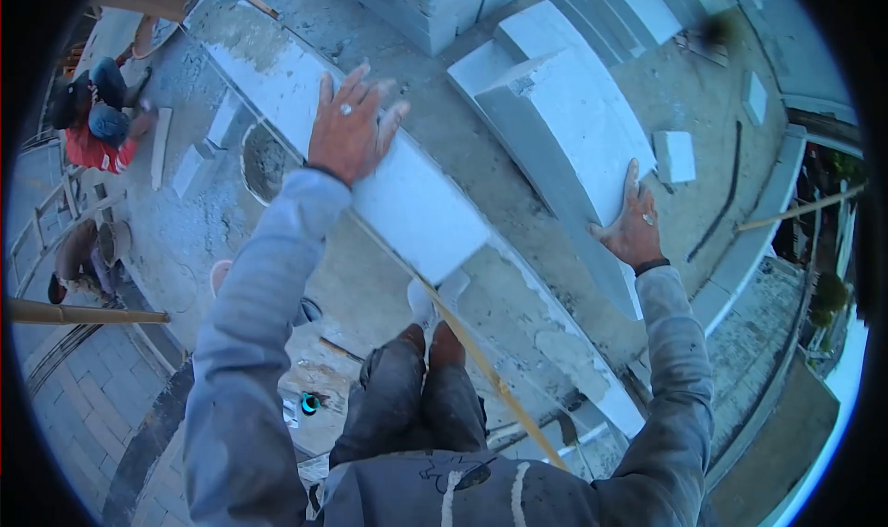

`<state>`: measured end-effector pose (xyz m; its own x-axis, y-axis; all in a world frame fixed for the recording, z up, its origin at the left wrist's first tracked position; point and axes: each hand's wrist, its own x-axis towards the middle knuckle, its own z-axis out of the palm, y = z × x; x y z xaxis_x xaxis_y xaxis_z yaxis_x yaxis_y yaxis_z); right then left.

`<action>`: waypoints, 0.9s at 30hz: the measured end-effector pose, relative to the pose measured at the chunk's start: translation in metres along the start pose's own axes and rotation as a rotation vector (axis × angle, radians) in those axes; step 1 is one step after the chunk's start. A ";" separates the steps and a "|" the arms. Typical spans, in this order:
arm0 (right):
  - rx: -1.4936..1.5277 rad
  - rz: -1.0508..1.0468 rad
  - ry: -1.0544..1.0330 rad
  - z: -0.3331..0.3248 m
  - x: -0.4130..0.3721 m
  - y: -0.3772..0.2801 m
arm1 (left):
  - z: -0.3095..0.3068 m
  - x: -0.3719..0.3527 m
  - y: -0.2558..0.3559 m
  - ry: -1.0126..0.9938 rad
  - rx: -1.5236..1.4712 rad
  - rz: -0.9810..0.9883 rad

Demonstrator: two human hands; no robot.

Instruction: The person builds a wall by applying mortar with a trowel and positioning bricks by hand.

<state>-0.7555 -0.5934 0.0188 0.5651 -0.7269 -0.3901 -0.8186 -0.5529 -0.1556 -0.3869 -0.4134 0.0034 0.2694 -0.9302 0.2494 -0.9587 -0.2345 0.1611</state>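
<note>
The long white block (421,208) lies on top of the wall (546,337), running from far left to the middle of the scene. The person's left hand (351,129) presses flat on its far part, fingers spread open and gripping nothing. To the right, well apart from it, a thicker block (564,120) sits tilted, its grey side turned towards the wall. The right hand (635,229) holds it at the near end, palm against the face, thumb up and fingers splayed over the edge, so it is a bracing hold and not a closed fist.

I would say the laid block is being steadied while the second one is brought across. Shifting that one looks to need a firmer two-handed hold, and it would have to be lined up with the yellow string line (486,370) along the wall's near side.

A mortar pan (264,162) sits on the slab just left of the laid block. A small offcut (675,155) lies right of the tilted one. At the far left, another person in red (92,125) bends over, with a bamboo pole (83,315) nearer.
</note>
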 end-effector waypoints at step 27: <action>-0.172 -0.099 -0.166 0.029 -0.254 -0.024 | 0.117 -0.265 0.326 -0.124 -1.331 -1.276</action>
<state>-0.8817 -0.3839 0.0954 0.6051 -0.5970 -0.5267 -0.7227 -0.6894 -0.0488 -0.7817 -0.2767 -0.1214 0.6181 -0.4158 -0.6671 0.5105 -0.4330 0.7429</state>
